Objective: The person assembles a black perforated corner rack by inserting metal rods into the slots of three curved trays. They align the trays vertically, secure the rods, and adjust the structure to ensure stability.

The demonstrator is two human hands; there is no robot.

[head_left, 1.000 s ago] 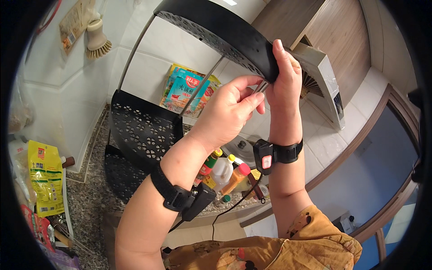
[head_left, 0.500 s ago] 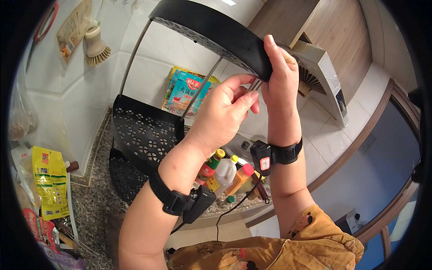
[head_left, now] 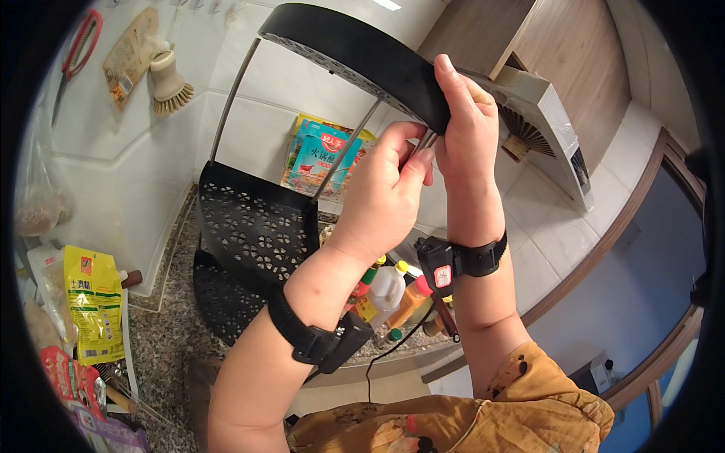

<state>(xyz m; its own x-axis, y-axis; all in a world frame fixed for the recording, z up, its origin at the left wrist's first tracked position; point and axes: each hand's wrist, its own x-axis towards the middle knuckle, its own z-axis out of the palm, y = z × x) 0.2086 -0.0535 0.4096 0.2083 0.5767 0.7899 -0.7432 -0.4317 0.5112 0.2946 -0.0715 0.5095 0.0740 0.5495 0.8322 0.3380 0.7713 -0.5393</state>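
A black tiered corner shelf with clover-shaped holes stands on the granite counter, its tiers joined by silver metal rods. Its top tier is tilted, with a curved black rim. With my left hand I pinch a silver metal rod just under the near right corner of that tier. My right hand grips the tier's corner right beside it, thumb up along the rim's outside. Whether the rod's top end sits inside the corner is hidden by my fingers.
Seasoning packets lean on the tiled wall behind the shelf. Several bottles stand on the counter beyond my left forearm. A yellow packet and other bags crowd the left. A brush and scissors hang on the wall. A range hood juts out at right.
Both hands keep their grip at the same corner. The view has shifted a little, so the shelf and wall items appear slightly further right.
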